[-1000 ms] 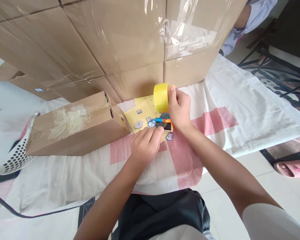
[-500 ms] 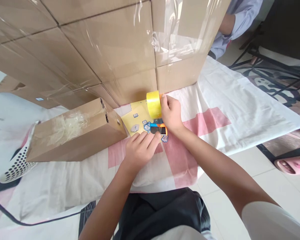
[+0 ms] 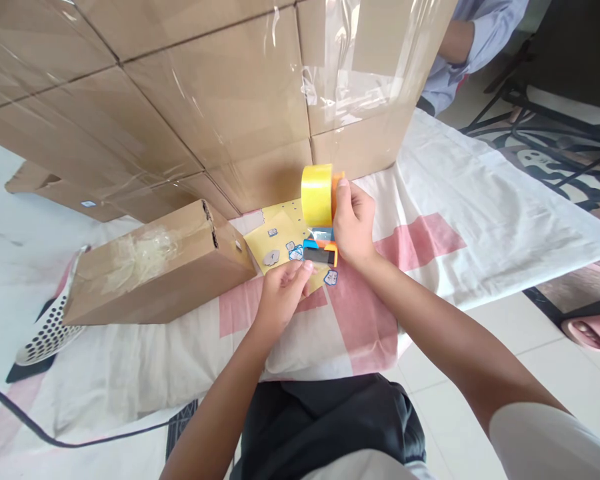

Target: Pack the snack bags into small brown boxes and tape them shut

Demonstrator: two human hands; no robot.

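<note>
My right hand (image 3: pixel 353 221) is wrapped round a tape dispenser (image 3: pixel 321 253) with blue and orange parts and a dark front edge. A wide roll of yellow packing tape (image 3: pixel 317 195) sits on it, tilted on its side. Just below the front edge, my left hand (image 3: pixel 283 293) is closed, thumb and fingertip pinched on what looks like the tape's clear loose end. Beneath both hands lies a yellow printed sheet (image 3: pixel 275 233) with small blue-outlined drawings, on the pink and white cloth (image 3: pixel 365 320). Part of the dispenser's handle is hidden by my right fingers.
A tall stack of cardboard boxes (image 3: pixel 220 100), wrapped in clear film, stands behind the hands. To the left lies a taped carton (image 3: pixel 180 273), with a white dotted object (image 3: pixel 50 333) beside it. A black cable (image 3: pixel 80 443) crosses lower left. Another person's sleeve (image 3: pixel 495 37) shows upper right.
The tape dispenser has risen slightly away from the left hand and its roll has shifted up and right. My left fingers, laid over the front edge before, are now pinched just below it.
</note>
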